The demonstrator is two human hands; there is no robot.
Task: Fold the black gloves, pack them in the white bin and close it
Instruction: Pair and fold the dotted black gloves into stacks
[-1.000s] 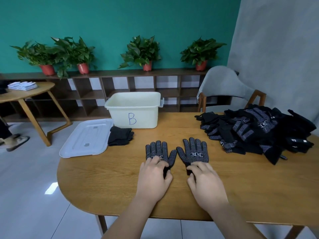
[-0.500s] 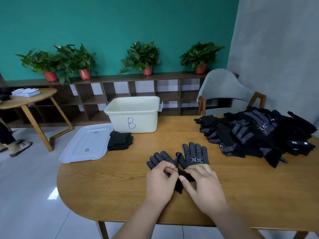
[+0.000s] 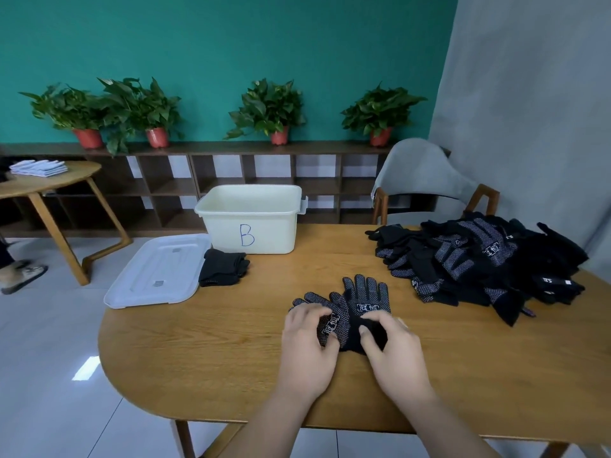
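Two black dotted gloves lie on the wooden table [image 3: 205, 355] in front of me. The left glove [image 3: 325, 320] is tilted, its cuff slid over the right glove [image 3: 365, 297]. My left hand [image 3: 309, 342] grips the left glove with curled fingers. My right hand [image 3: 391, 348] pinches the black cuffs where the two gloves overlap. The white bin [image 3: 253, 223] marked B stands open at the back, with its lid [image 3: 158, 271] flat on the table's left edge. A folded black pair [image 3: 223, 267] lies between lid and bin. A pile of unfolded black gloves [image 3: 479, 262] covers the right side.
A grey chair [image 3: 426, 175] stands behind the table on the right. A small round side table [image 3: 49, 186] with folded white cloth is at the far left, and a person's shoe [image 3: 23, 277] shows on the floor there. A low shelf with potted plants lines the wall.
The two gloves lay side by side a second ago. My left hand has since turned and dragged the left glove over the right one, and both hands now hold the overlapping cuffs.
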